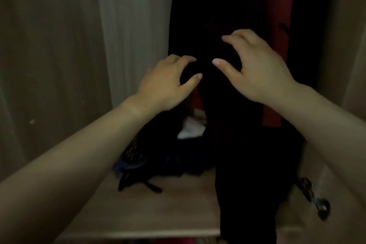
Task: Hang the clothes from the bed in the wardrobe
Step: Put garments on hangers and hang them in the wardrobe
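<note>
We're looking into the light brown wooden wardrobe [49, 55], and it's dim in here. The long black hanging garment [237, 144] fills the middle and drops past the front edge of the pale wooden shelf board [148, 210]. To its left hangs a pale grey-white pleated cloth [134, 35]. A red hanging garment [281, 16] peeks out just behind it on the right.

A heap of dark crumpled clothes [168, 154] sits on the board, with a scrap of white fabric [192, 130] at the back.

Both hands are up at the black garment. The left hand [164, 85] has its fingers curled into the dark cloth, thumb apart, and I can't tell if it grips. The right hand [255, 69] is spread wide, with thumb and forefinger well apart and nothing pinched.

A small dark metal fitting [315, 198] shows low on the right.
</note>
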`<action>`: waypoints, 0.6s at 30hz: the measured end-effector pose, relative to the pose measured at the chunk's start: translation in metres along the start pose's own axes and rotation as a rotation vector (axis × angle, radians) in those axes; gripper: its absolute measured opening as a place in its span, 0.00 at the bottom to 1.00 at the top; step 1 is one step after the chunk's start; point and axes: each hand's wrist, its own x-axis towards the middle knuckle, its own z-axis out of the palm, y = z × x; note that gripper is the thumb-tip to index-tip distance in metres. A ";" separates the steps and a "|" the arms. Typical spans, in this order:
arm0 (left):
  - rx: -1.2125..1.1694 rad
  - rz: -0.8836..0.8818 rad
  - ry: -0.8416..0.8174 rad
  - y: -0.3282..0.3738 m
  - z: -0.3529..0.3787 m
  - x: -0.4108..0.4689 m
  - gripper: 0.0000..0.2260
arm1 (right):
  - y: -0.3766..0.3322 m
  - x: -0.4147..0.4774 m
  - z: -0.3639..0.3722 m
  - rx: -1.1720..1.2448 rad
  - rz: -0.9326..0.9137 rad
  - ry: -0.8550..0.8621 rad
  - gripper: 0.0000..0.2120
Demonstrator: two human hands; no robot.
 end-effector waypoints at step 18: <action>-0.051 0.217 0.296 -0.109 -0.008 0.316 0.27 | 0.098 0.328 -0.006 -0.640 -0.090 0.379 0.23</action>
